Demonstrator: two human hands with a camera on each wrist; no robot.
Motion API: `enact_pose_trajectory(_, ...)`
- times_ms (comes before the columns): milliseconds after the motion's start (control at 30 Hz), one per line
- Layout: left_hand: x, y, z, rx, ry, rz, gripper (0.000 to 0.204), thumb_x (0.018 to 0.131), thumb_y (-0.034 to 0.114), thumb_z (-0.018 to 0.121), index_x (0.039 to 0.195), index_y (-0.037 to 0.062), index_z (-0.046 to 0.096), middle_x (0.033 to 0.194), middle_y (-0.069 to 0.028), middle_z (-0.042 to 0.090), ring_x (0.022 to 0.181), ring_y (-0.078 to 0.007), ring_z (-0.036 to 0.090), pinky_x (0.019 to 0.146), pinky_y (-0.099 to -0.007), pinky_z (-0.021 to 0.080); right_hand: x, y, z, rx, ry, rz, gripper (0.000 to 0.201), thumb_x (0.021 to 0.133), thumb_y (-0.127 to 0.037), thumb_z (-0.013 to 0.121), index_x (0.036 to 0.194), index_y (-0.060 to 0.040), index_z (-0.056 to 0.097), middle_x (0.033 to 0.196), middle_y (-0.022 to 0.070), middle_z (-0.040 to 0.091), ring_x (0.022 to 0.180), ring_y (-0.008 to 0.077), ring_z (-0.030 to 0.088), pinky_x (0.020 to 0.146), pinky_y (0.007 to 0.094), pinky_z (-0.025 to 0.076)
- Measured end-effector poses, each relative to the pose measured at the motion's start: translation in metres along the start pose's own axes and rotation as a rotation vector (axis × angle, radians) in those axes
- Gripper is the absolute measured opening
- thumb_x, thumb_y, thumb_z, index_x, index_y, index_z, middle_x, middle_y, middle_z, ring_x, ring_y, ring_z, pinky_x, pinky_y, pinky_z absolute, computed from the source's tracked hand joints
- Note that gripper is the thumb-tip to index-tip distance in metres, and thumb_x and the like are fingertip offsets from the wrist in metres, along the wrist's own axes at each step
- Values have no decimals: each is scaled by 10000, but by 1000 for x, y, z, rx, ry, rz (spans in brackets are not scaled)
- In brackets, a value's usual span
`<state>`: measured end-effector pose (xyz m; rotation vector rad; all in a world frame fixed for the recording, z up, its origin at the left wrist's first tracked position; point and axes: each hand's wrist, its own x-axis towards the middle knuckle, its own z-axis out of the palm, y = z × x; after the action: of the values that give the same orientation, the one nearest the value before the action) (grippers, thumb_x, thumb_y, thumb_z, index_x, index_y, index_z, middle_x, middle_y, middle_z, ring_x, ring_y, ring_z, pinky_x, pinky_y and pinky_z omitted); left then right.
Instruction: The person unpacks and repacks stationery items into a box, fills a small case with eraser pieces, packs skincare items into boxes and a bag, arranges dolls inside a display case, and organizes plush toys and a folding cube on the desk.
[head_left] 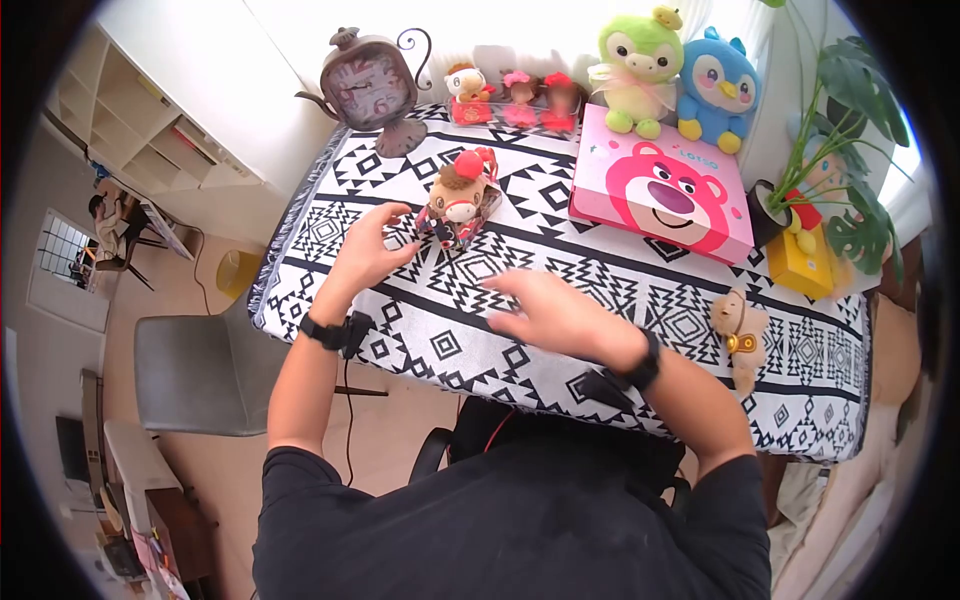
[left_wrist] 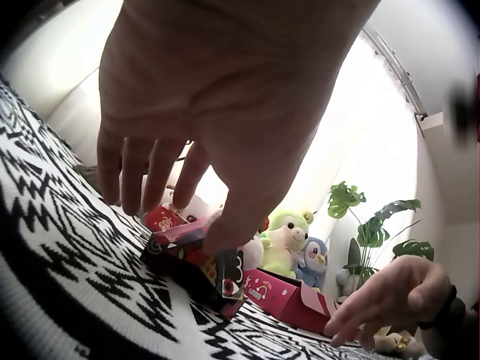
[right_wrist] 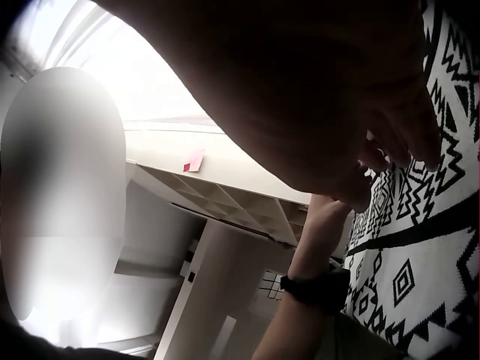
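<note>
A brown plush horse (head_left: 458, 200) with a red ball on its head sits in a dark patterned box on the cloth-covered table. Just left of it is my left hand (head_left: 372, 250), fingers spread and slightly bent. In the left wrist view that hand (left_wrist: 217, 97) hangs over the box (left_wrist: 199, 266); whether the thumb touches it I cannot tell. My right hand (head_left: 555, 312) is above the cloth, to the lower right of the horse, fingers extended and holding nothing. The right wrist view shows this hand (right_wrist: 337, 112) dark, over the cloth (right_wrist: 405, 277).
A pink bear box (head_left: 665, 190) carries green and blue plush toys at the back right. A brown clock (head_left: 368, 90) and three small dolls (head_left: 518, 100) line the back edge. A beige plush (head_left: 740, 335) lies at the right, near a potted plant (head_left: 845, 130). A grey chair (head_left: 190, 375) stands left.
</note>
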<state>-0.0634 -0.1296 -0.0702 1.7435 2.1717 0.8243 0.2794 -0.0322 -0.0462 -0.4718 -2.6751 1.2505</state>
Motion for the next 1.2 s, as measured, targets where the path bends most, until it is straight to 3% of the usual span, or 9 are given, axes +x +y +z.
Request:
enact_pose_trajectory(33,-10,3,-2,-5,9,12,623,896,194,938,1461,40,724,1370,-133,808,1286,-265,776,1058,-408,625,-28,12,7,-152,65,-161,562,1052,-217,827,1557,-23,676,1433,242,759,1202,368,782,1008,449,640)
enact_pose_trajectory(100,-29,21,-7,50,9,34,692,891,198,962,1509,37,694,1369,-148,792,1298,-287,767,1092,-401,605,-95,-22,-16,-219,144,-133,457,1020,-176,853,1438,-34,734,1390,217,778,1189,405,770,1018,459,640)
enact_pose_trajectory(267,-16,4,-15,67,-30,89,820,879,213,995,1582,11,624,1451,-184,753,1331,-323,748,1157,-443,598,-221,-12,-53,-278,648,313,413,954,-78,898,1346,-28,777,1335,181,786,1249,358,758,1066,440,599)
enact_pose_trajectory(400,15,24,-10,171,-65,-54,1092,740,515,1081,1578,-13,619,1448,-235,763,1281,-357,775,1091,-437,625,-303,53,-46,-426,1040,643,618,923,-59,924,1491,4,689,1473,206,715,1358,370,690,1120,443,564)
enact_pose_trajectory(500,35,53,-1,123,-194,-131,1129,697,634,1053,1499,-54,657,1364,-253,797,1211,-397,792,1057,-452,627,-334,80,-21,-504,1003,725,721,950,-93,916,1603,-16,619,1609,199,645,1442,351,652,1124,449,562)
enact_pose_trajectory(667,48,58,19,108,-179,-65,882,744,569,1029,1331,-35,769,1227,-235,835,1161,-369,807,1021,-459,626,-312,73,-6,-437,1049,721,767,968,-122,892,1645,0,553,1590,243,622,1475,459,602,1232,488,493)
enact_pose_trajectory(800,46,62,21,0,-121,-136,836,763,425,1070,1389,-16,734,1279,-204,817,1195,-310,790,1023,-406,617,-305,79,-11,-462,1060,682,761,978,-113,878,1656,-10,548,1594,246,620,1464,459,616,1229,490,497)
enact_pose_trajectory(900,57,56,25,11,-4,-27,851,775,373,1063,1435,-15,693,1303,-193,815,1202,-281,794,1036,-397,622,-302,86,-12,-441,1059,630,767,977,-98,873,1664,-16,541,1601,246,616,1450,463,625,1219,495,505)
enact_pose_trajectory(1200,64,65,42,-98,133,170,770,787,211,966,1444,27,608,1202,-244,810,1108,-373,828,977,-452,649,-299,95,-3,-455,1112,579,770,976,-69,859,1668,-3,528,1530,271,656,1413,495,633,1198,533,509)
